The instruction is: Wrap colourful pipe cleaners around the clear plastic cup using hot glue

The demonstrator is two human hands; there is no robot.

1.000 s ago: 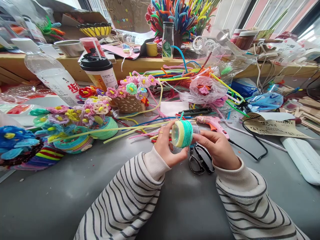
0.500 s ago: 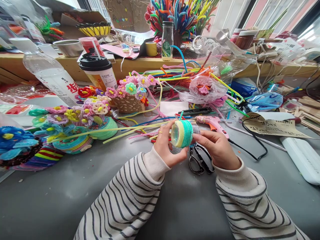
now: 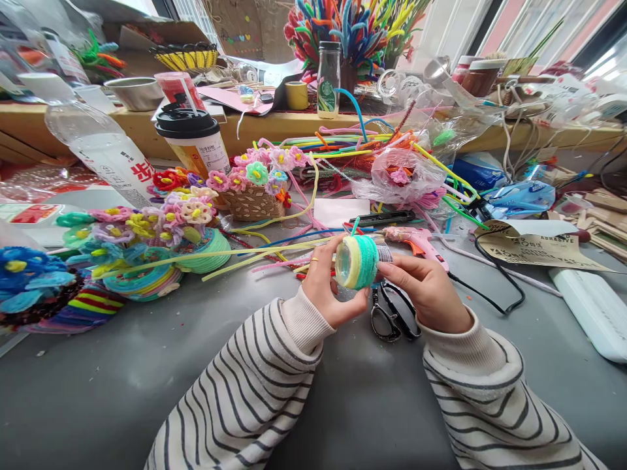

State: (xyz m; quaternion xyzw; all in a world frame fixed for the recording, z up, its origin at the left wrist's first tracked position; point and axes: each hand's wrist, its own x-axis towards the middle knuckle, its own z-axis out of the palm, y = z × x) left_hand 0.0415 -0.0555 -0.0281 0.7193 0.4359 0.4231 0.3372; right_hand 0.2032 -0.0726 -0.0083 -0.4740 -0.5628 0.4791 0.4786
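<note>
Between my hands is a small clear jar [image 3: 361,262], tilted on its side and wound with pale yellow and turquoise pipe cleaners. My left hand [image 3: 329,284] is closed around its left end, fingers behind and thumb below. The fingertips of my right hand [image 3: 425,290] pinch the jar's right end, beside a barcode label [image 3: 384,253]. Long yellow pipe cleaners [image 3: 259,252] stretch leftward from behind my left hand. Below the jar lie black-handled scissors [image 3: 386,318], partly hidden by my right hand. Just behind is a pink glue gun [image 3: 425,245].
Pipe-cleaner flower pots [image 3: 203,251] and a flower basket [image 3: 252,203] stand left. Behind are a cup with a black lid [image 3: 196,143], a plastic bottle [image 3: 105,153] and bundled pipe cleaners [image 3: 337,153]. A black cable [image 3: 512,305], sandpaper [image 3: 533,247] and white case [image 3: 592,313] lie right.
</note>
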